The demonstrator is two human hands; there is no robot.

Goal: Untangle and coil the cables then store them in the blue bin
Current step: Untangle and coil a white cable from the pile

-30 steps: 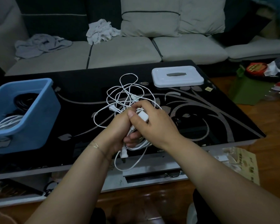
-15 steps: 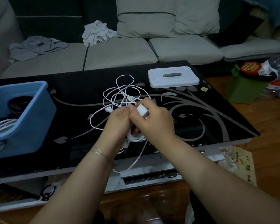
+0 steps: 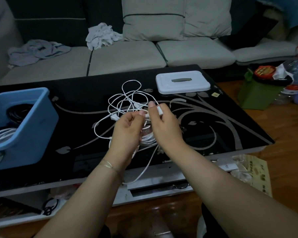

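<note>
While the tangle of white cables (image 3: 127, 103) lies mid-table, well right of the blue bin (image 3: 36, 131), only the head view to go by. Left hand (image 3: 126, 133) curled round a wound bundle of white cord (image 3: 147, 138), thumb and forefinger pinching a strand near the top. Right hand (image 3: 163, 127) pinching a small white plug block (image 3: 159, 109) between thumb and fingers, remaining fingers curled beneath.

Compared with a second ago: hands lifted and drawn slightly apart, thumbs no longer pressed together, a gap opened between them with cord bridging it. Probably means another turn being laid onto the coil, so coiling under way, untangling of the far loops not finished. Bin already holding one black coil and one white coil; this cord not yet stored.

Edges and room: one slack loop hanging over the near edge of the black table (image 3: 230, 131), liable to snag on the drawer handle below. White lidded box (image 3: 182, 81) near the far right, apart from the loops. Bare table surface between tangle and bin, enough for a leftward carry. Bin sitting at the left, overhanging the near corner slightly.
</note>
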